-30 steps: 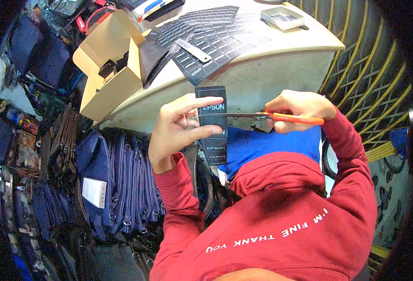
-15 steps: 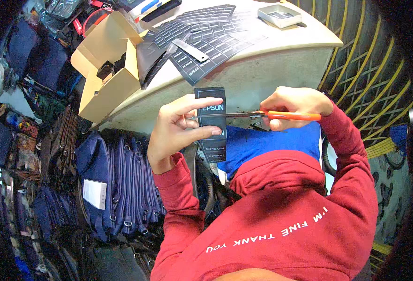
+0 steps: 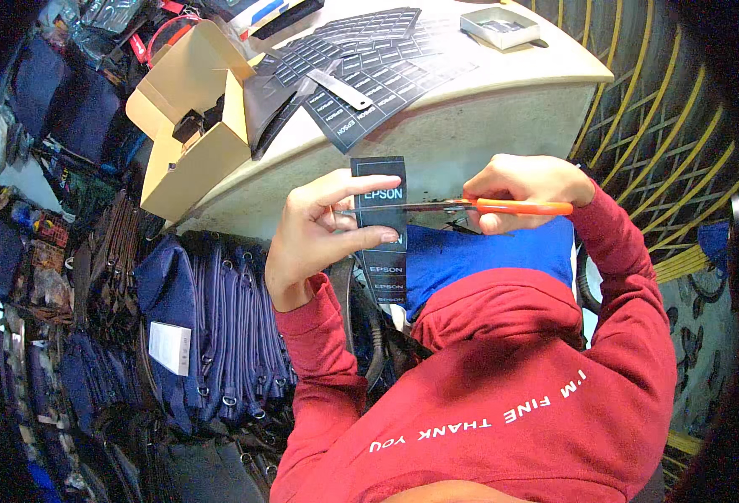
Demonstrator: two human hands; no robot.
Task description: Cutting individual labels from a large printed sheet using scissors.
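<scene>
A black strip of printed labels (image 3: 384, 270) hangs upright in front of me, with white lettering and thin dividing lines. My left hand (image 3: 315, 230) pinches it between thumb and fingers, the forefinger above and the thumb below the scissor blades. My right hand (image 3: 524, 191) grips scissors with orange handles (image 3: 524, 207). Their thin metal blades (image 3: 432, 205) point left and lie across the strip between my left finger and thumb. Whether the blades have cut into it I cannot make out.
Ahead is a pale table (image 3: 545, 71) with black label sheets (image 3: 369, 92), a metal ruler (image 3: 340, 89) and a small white box (image 3: 501, 28). An open cardboard box (image 3: 198, 126) stands at its left end. Navy bags with straps (image 3: 235, 327) hang at my left; yellow-striped netting (image 3: 663, 151) is at right.
The strip's lower end has swung down and straightened, so more labels show below my thumb. Both hands and the scissors have barely shifted.
</scene>
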